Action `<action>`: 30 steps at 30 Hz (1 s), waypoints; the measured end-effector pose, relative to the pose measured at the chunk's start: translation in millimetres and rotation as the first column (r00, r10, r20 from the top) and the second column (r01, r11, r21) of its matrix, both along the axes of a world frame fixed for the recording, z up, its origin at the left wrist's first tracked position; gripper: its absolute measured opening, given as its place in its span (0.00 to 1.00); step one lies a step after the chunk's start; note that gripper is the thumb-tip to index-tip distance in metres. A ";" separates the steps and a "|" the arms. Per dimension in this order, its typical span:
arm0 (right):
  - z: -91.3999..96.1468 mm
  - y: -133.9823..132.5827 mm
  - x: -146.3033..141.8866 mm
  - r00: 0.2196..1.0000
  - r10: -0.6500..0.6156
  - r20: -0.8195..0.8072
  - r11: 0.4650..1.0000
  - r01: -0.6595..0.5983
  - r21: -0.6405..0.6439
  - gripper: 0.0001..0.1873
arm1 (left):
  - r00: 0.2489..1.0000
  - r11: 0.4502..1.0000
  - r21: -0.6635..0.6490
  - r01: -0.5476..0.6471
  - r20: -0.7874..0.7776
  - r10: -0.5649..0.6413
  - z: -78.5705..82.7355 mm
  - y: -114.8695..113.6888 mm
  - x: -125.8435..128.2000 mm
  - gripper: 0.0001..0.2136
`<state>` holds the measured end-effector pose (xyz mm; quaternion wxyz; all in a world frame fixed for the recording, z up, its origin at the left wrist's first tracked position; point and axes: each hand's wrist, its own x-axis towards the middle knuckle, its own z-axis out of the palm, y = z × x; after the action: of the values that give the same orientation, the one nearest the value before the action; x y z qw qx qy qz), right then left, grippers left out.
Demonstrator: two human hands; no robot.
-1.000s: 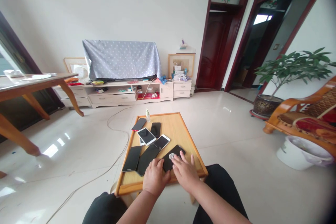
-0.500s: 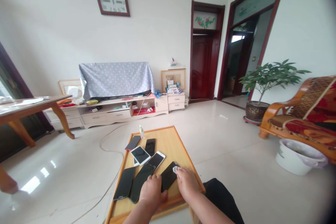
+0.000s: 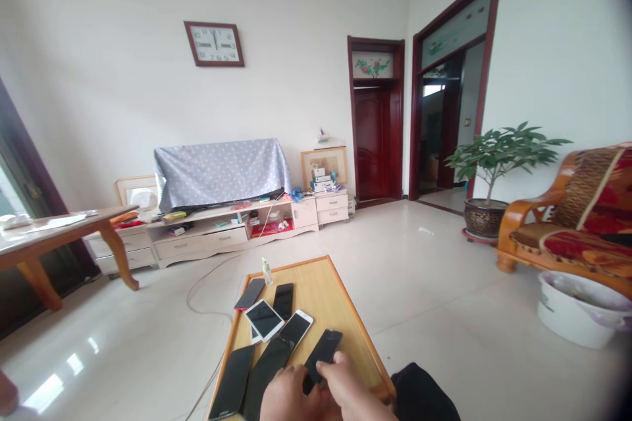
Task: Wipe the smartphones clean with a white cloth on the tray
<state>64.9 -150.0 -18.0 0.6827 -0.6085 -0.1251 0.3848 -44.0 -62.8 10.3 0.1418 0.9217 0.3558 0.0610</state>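
Head view: at the bottom centre of the frame, the left hand has its fingers bent close together at the lower left edge of a black phone; whether they clamp it cannot be told. The right hand overlaps the phone's lower right side, one fingertip touching its dark face; its other fingers are hidden, so their grip is unclear. The phone lies slanted over the low wooden table. Left of it are two large black devices, then a white-edged phone. Farther up the tabletop, a small clear bottle stands upright. Beyond, left of centre, a dotted cloth drapes above a pale cabinet.
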 end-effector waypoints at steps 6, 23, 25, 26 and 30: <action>10.8 -9.8 -5.9 0.998 0.004 0.066 0.997 -0.010 0.080 0.13 | 0.998 0.997 -0.071 -0.040 0.054 0.044 -0.3 -12.1 -11.7 0.28; 101.3 -45.6 -7.0 0.982 -0.005 0.190 0.948 -0.056 0.313 0.23 | 0.887 0.996 -0.089 -0.031 0.456 0.069 41.3 -46.3 -50.6 0.36; 111.5 -50.1 -7.7 0.988 -0.005 0.152 0.923 -0.054 0.381 0.27 | 0.841 0.973 -0.230 0.012 0.530 0.114 45.0 -51.3 -57.3 0.37; 115.6 -52.5 -9.6 0.991 0.003 0.136 0.910 -0.059 0.411 0.29 | 0.811 0.942 -0.331 0.053 0.564 0.152 47.8 -53.3 -60.7 0.39; 124.2 -63.4 -32.0 0.943 0.022 0.332 0.905 -0.159 0.395 0.28 | 0.692 0.653 -0.703 0.283 0.621 0.369 65.9 -58.0 -72.7 0.34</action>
<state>32.9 -213.4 106.2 0.7483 -0.4965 -0.3415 0.2773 -116.7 -120.7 76.2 0.6375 0.6639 0.2858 0.2668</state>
